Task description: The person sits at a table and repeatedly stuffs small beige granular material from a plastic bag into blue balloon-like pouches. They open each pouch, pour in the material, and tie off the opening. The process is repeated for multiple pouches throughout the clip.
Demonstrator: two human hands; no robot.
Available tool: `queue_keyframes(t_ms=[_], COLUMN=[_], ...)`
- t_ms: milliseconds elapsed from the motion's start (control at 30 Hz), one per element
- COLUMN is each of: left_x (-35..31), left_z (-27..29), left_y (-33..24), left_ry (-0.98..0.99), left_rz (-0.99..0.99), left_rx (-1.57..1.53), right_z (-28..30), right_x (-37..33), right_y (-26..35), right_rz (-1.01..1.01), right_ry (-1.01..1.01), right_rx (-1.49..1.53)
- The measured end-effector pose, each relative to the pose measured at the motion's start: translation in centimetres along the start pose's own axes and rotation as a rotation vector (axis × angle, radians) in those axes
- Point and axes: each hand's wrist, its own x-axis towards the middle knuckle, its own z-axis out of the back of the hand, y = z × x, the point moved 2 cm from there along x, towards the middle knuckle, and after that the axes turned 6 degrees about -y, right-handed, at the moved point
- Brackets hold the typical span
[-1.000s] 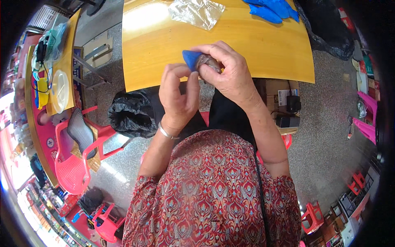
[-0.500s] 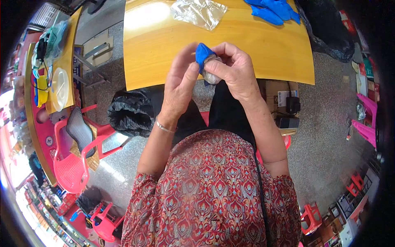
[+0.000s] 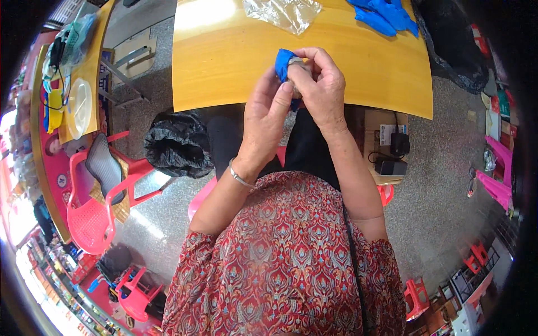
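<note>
Just over the table's near edge, both hands meet around a small blue cloth piece (image 3: 284, 60) with a wad of crumpled clear plastic (image 3: 301, 63) against it. My left hand (image 3: 268, 106) is closed on the cloth from the left, its thumb low and its other fingertips partly hidden behind. From the right, my right hand (image 3: 322, 84) grips the cloth and plastic, with thumb and index finger bent around them. A bit of dark blue shows under the fingers. Whether the plastic sits inside the cloth cannot be made out.
The yellow wooden table (image 3: 224, 78) bears a clear plastic bag (image 3: 286, 14) and several blue cloth pieces (image 3: 386, 15). Black bags line a bin (image 3: 176, 147) at left and hang (image 3: 454, 45) at far right. A cardboard box (image 3: 381, 145) stands below; a pink chair (image 3: 92, 218) is left.
Both hands have shifted slightly right with the blue cloth. The left thumb has moved lower, and the right fingers now cover more of the plastic. The view has shifted a little.
</note>
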Motion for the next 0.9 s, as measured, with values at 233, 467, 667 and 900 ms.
queue_keyframes(t_ms=[233,467,667,900], left_x=[1.5,1.7,1.0,0.2], left_z=[1.7,2.8,3.5,3.1], left_y=[-0.5,-1.4,-1.8,-1.2], left_ry=[-0.166,-0.247,-0.135,-0.068], left_rz=[-0.071,-0.072,-0.265,-0.377], left_rx=[0.120,0.256,0.367,0.192], right_z=[1.0,0.9,1.0,1.7], right_x=[-1.2,-1.0,0.3,1.4], right_y=[0.9,3.4,4.1,2.3], right_rz=[-0.199,0.411,0.477,-0.228], right_ry=[0.367,0.402,0.566,0.427], right_rx=[0.351,-0.323,-0.268,0.043])
